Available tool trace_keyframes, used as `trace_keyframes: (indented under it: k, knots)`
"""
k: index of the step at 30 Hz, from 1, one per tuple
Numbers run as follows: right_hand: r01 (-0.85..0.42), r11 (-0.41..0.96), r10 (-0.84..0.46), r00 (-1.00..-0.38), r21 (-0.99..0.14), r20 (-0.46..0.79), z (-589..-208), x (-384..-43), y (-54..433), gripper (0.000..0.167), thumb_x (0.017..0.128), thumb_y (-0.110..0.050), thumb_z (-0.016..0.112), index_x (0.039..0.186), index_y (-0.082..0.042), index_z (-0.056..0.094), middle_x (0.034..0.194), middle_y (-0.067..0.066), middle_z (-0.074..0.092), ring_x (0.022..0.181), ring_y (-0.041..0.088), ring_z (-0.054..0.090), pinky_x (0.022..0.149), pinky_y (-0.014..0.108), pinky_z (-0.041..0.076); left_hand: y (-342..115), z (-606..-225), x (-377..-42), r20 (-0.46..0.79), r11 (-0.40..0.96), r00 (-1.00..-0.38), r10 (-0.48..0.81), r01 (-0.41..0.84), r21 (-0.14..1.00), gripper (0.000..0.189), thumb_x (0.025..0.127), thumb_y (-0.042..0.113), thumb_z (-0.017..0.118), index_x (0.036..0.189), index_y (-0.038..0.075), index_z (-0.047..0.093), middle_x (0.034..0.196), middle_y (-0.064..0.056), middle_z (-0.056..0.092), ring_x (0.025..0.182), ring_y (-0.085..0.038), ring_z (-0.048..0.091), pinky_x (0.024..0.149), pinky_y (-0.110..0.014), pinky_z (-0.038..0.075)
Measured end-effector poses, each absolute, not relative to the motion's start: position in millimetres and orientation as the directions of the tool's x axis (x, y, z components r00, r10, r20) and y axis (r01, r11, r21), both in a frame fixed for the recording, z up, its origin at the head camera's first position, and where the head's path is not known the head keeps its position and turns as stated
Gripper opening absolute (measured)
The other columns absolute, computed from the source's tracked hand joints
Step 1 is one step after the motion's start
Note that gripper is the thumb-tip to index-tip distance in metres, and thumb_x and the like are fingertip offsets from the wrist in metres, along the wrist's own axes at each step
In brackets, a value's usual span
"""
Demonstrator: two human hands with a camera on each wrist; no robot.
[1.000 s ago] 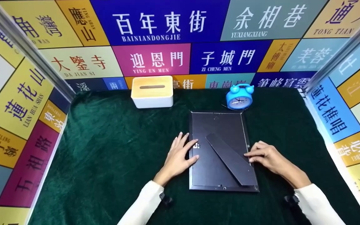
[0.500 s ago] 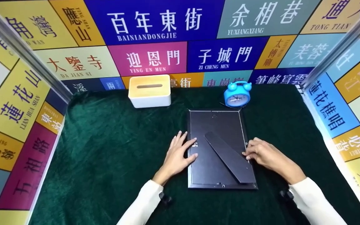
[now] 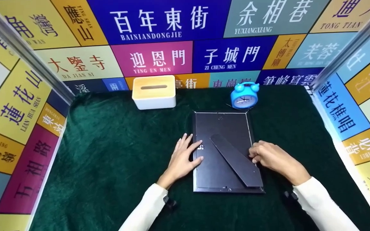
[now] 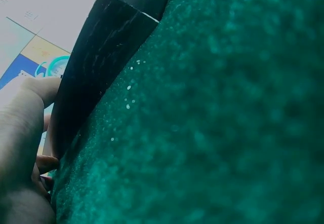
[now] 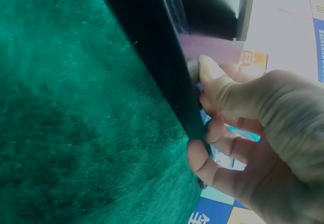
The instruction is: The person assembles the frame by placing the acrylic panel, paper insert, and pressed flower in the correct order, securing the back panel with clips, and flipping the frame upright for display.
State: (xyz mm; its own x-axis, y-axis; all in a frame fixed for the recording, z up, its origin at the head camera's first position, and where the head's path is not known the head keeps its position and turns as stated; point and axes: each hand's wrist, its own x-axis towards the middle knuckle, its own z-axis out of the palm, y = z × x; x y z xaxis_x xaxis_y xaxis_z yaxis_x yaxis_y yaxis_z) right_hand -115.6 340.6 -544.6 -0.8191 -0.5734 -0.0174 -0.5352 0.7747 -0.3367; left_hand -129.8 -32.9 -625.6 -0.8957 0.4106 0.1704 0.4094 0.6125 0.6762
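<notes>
A black picture frame [image 3: 207, 170] lies face down, its back and slanting stand leg [image 3: 236, 162] upward. My left hand [image 3: 179, 162] rests on its left edge with extended fingers, thumb and index fingertips on the backing near a small metal piece [image 3: 200, 147]. At the right edge my right hand [image 3: 270, 157] has its fingers curled, with the tips at the rim beside the leg. In the right wrist view the thumb [image 5: 212, 74] presses against the index finger at the rim, while other fingers touch the frame's side [image 5: 157, 62]. What lies between thumb and finger is mostly hidden.
Behind the frame stands a blue alarm clock [image 3: 244, 96]. A white tissue box [image 3: 154, 96] with a wood-coloured lid is at the back left. Dark green cloth [image 3: 114, 144] covers the table, and panels printed with lettering enclose its back and sides.
My right hand has shifted slightly up along the frame's right edge, and its fingers have curled in more. My left hand and the frame stay put; the head view has tilted a little.
</notes>
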Motion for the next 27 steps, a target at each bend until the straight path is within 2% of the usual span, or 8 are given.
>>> trace_keyframes:
  k: [4,9,13,17,21,27]
  knots:
    - [-0.535,0.781,-0.574,-0.819,-0.323,-0.030,-541.9,-118.9,334.0,0.030,0.087,0.011,0.078,0.082,-0.018,0.070,0.084,-0.004,0.066,0.077,0.014,0.055,0.067,0.035,0.052,-35.6,-625.5,-130.6,0.167,0.615,-0.901,0.401,0.400,0.680,0.063,0.100,0.044,0.075,0.158,0.023,0.063,0.176,-0.018,0.037,0.168,-0.041,0.020,0.131,-0.066,0.020]
    - [-0.534,0.771,-0.586,-0.808,-0.346,-0.057,-539.1,-122.4,333.7,0.028,0.087,0.009,0.080,0.082,-0.017,0.071,0.082,-0.005,0.064,0.077,0.015,0.056,0.067,0.035,0.052,-35.7,-627.1,-129.2,0.155,0.614,-0.903,0.401,0.390,0.687,0.063,0.100,0.044,0.075,0.159,0.023,0.062,0.177,-0.016,0.036,0.168,-0.040,0.018,0.132,-0.065,0.019]
    - [-0.505,0.738,-0.591,-0.804,-0.447,-0.068,-541.9,-124.7,344.8,0.022,0.092,0.001,0.086,0.087,-0.016,0.073,0.085,-0.008,0.063,0.080,0.011,0.056,0.071,0.032,0.052,-33.4,-627.3,-128.0,0.156,0.615,-0.902,0.403,0.393,0.684,0.063,0.100,0.044,0.075,0.159,0.023,0.062,0.177,-0.016,0.036,0.168,-0.040,0.019,0.132,-0.065,0.019]
    - [-0.473,0.642,-0.580,-0.814,-0.604,0.021,-550.9,-124.5,360.0,0.016,0.090,-0.002,0.089,0.090,-0.012,0.077,0.087,-0.005,0.067,0.079,0.007,0.059,0.071,0.026,0.053,-30.2,-626.2,-127.9,0.159,0.612,-0.900,0.407,0.398,0.683,0.064,0.100,0.045,0.074,0.159,0.024,0.061,0.176,-0.017,0.037,0.168,-0.040,0.020,0.132,-0.066,0.020]
    - [-0.425,0.559,-0.503,-0.856,-0.712,0.116,-562.4,-121.8,371.2,0.014,0.089,0.003,0.087,0.095,-0.008,0.081,0.087,-0.002,0.071,0.078,0.005,0.061,0.070,0.018,0.051,-29.3,-626.0,-127.9,0.152,0.616,-0.900,0.409,0.396,0.681,0.064,0.100,0.046,0.074,0.160,0.024,0.061,0.176,-0.017,0.037,0.168,-0.040,0.019,0.132,-0.065,0.019]
    - [-0.364,0.566,-0.316,-0.924,-0.740,0.213,-573.7,-124.0,370.8,0.015,0.093,0.006,0.083,0.102,-0.007,0.084,0.089,0.001,0.074,0.074,0.006,0.059,0.066,0.017,0.048,-32.2,-625.6,-129.3,0.143,0.628,-0.904,0.403,0.387,0.675,0.065,0.101,0.046,0.073,0.160,0.025,0.060,0.177,-0.016,0.036,0.169,-0.039,0.018,0.132,-0.066,0.019]
